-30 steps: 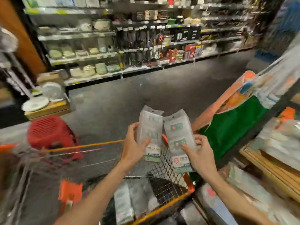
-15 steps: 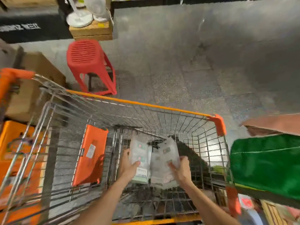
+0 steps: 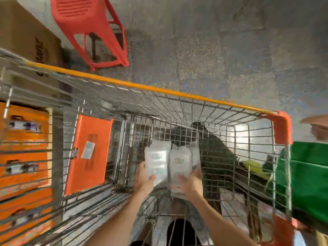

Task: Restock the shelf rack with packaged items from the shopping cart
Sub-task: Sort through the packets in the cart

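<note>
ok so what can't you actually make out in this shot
Head view only:
Print on the left packet and right packet: blurred, too small to read.
How many packets the right hand grips: they overlap.
What else lies in the cart: wire mesh and blur hide it.
Green bag: cut off by the right edge.
Shelf rack: out of frame.

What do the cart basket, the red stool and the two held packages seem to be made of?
Cart basket: bare steel-looking wire, shiny, grid. Red stool: moulded plastic, matte, with a slotted seat. Left package and right package: probably thin plastic film, pale and slightly glossy; blur leaves it open.
</note>
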`<act>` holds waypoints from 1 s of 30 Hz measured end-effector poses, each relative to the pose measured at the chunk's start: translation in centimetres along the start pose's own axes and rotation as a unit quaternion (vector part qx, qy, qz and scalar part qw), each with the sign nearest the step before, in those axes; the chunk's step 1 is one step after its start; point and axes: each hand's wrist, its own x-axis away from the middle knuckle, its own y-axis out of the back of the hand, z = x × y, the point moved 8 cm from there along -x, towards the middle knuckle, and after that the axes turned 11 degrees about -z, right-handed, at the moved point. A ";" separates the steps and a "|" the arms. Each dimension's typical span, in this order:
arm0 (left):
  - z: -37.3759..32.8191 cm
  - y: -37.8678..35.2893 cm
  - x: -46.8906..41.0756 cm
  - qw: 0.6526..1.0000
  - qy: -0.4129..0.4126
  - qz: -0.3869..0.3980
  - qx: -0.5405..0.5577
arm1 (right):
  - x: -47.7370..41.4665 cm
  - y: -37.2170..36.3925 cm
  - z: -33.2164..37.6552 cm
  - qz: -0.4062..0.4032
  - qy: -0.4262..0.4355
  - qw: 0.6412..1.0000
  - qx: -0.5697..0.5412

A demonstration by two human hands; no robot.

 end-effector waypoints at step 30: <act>-22.3 13.4 29.7 0.807 -0.583 0.092 -0.026 | 32.3 26.0 -3.9 -0.397 0.154 0.889 -0.168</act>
